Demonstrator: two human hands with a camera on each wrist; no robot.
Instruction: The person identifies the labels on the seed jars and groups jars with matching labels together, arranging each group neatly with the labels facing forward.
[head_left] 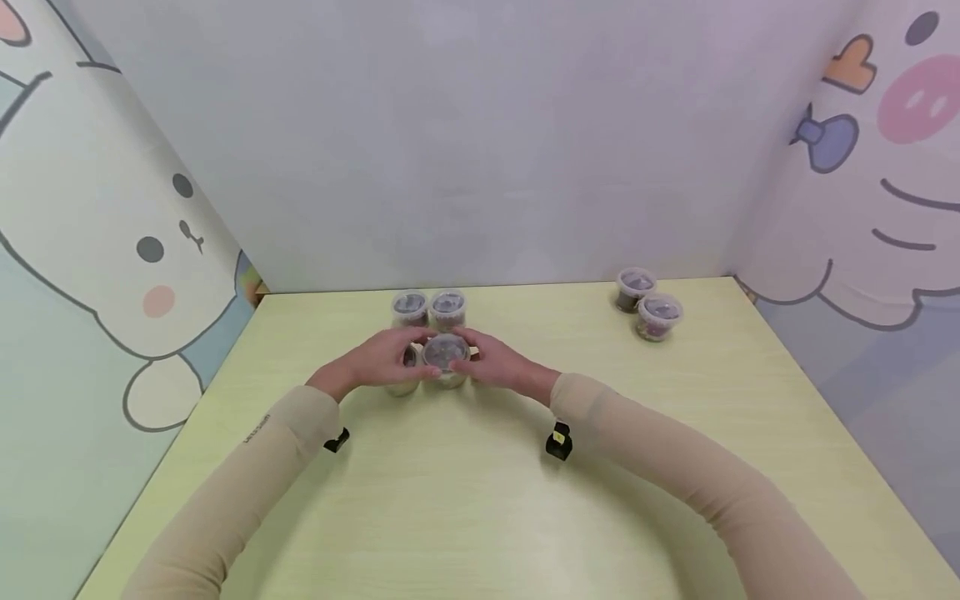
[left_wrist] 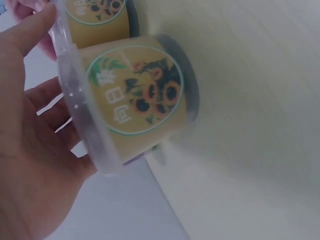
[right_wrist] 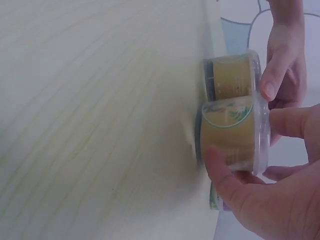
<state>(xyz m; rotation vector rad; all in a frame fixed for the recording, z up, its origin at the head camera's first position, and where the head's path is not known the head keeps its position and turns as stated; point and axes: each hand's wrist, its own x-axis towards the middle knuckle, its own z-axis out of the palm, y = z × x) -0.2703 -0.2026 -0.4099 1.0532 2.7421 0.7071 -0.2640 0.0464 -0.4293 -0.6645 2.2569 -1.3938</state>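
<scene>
A round lidded tub (head_left: 446,354) with a yellow sunflower label stands between the two hands. My right hand (head_left: 501,362) grips it from the right, the thumb on its side wall in the right wrist view. From the left, my left hand (head_left: 382,357) holds the same tub at its lid rim, thumb at the front and forefinger behind. Partly under the left hand is a second sunflower tub (left_wrist: 140,97), side by side with the held one. Two more tubs, a left one (head_left: 409,307) and a right one (head_left: 448,307), stand just behind.
Two similar lidded tubs, one farther back (head_left: 636,287) and one nearer (head_left: 659,317), stand close together at the table's back right. A pale wooden table (head_left: 450,500) carries everything. Behind it hangs a plain backdrop (head_left: 480,150), with cartoon-printed panels on both sides.
</scene>
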